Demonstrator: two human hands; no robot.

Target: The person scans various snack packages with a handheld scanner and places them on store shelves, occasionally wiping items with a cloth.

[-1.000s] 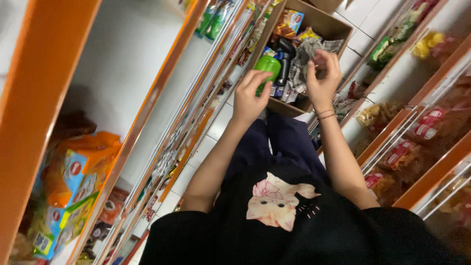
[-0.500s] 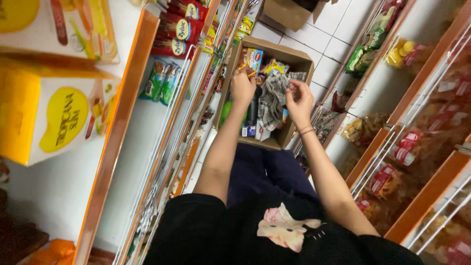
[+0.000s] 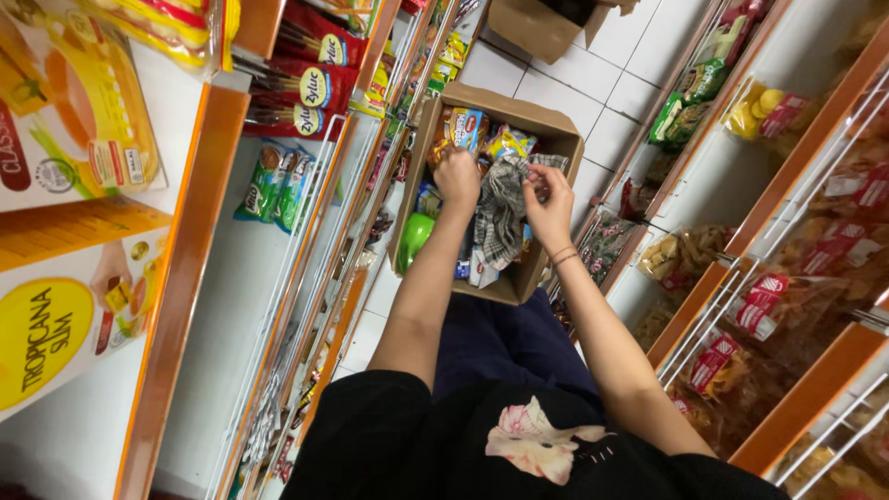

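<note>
2 hands (image 3: 458, 176) (image 3: 548, 199) in 1 open cardboard box (image 3: 546, 125); 1 second box (image 3: 528, 28) behind; 1 grey checked cloth (image 3: 500, 213); 1 green bottle (image 3: 414, 238); 2 green packs (image 3: 278, 185) on left shelf.

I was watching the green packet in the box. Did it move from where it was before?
Yes. The green packet now lies low by the cardboard box's left wall; earlier the left hand held it higher, mid-box.
</note>
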